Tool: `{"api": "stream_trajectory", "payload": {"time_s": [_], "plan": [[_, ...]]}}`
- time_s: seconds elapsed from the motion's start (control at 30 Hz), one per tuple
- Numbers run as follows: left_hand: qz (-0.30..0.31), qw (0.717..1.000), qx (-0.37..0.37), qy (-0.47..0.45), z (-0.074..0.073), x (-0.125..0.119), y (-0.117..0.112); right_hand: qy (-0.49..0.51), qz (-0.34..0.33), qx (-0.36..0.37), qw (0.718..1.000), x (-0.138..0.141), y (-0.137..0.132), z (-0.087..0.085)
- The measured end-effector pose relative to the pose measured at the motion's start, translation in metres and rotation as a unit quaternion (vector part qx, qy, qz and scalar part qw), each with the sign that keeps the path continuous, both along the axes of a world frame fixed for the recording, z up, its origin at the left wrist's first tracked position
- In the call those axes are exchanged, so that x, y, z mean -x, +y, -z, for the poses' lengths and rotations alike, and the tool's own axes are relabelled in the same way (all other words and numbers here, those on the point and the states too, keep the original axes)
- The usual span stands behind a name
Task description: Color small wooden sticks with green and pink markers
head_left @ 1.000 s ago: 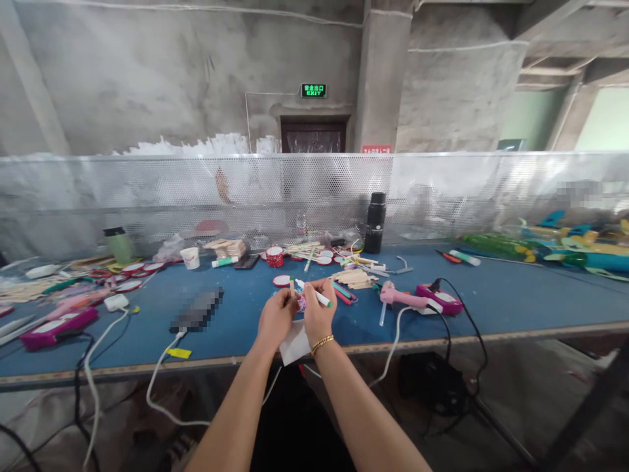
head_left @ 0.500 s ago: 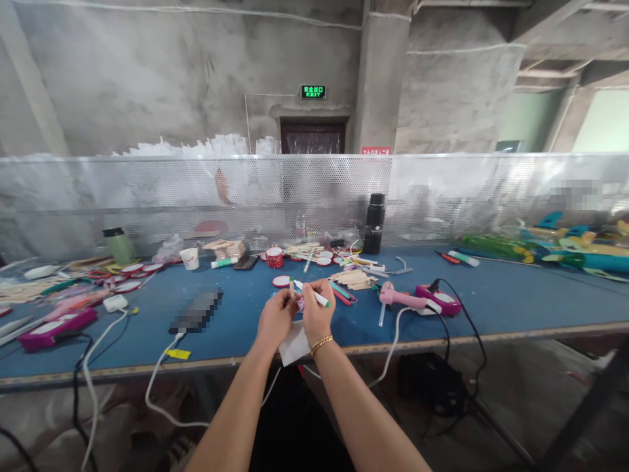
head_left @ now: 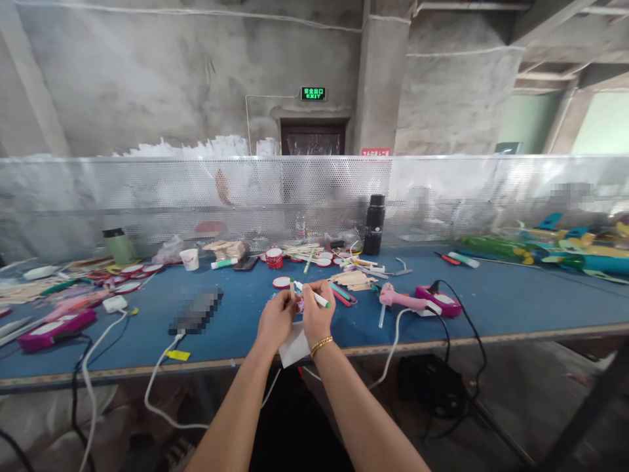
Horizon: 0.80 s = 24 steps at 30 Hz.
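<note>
My left hand (head_left: 275, 321) is closed on a small wooden stick (head_left: 292, 289) with a green end, held upright. In my right hand (head_left: 319, 318) is a white marker pen (head_left: 320, 299) with a green end, gripped like a pen, its other end close to the stick. Below both hands a white sheet of paper (head_left: 295, 347) lies at the table's front edge. Something small, pink and purple shows between the hands, too small to name. A white disc with a red rim (head_left: 282, 282) lies just beyond my left hand.
To the right, a pink glue gun (head_left: 405, 299) and a purple box (head_left: 445, 303) trail cables over the edge. A phone (head_left: 196, 311) on a white cable lies left. Behind are wooden sticks (head_left: 356, 280), a red drum-like piece (head_left: 274, 258), a paper cup (head_left: 189, 259) and a black bottle (head_left: 375, 225).
</note>
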State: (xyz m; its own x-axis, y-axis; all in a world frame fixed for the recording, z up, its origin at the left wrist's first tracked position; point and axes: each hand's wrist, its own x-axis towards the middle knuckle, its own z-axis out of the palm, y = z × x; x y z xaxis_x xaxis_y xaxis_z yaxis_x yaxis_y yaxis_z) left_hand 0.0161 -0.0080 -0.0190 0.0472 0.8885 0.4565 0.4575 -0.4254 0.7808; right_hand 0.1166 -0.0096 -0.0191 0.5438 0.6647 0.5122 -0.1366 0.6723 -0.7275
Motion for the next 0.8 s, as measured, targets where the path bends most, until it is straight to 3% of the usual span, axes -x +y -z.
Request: {"api": "stream_trajectory", "payload": {"time_s": [0.8], "plan": [[-0.002, 1.0, 0.006, 0.013, -0.0036, -0.0004, -0.0046, 0.01, 0.006, 0.001, 1.0, 0.0009, 0.0002, -0.0016]]}}
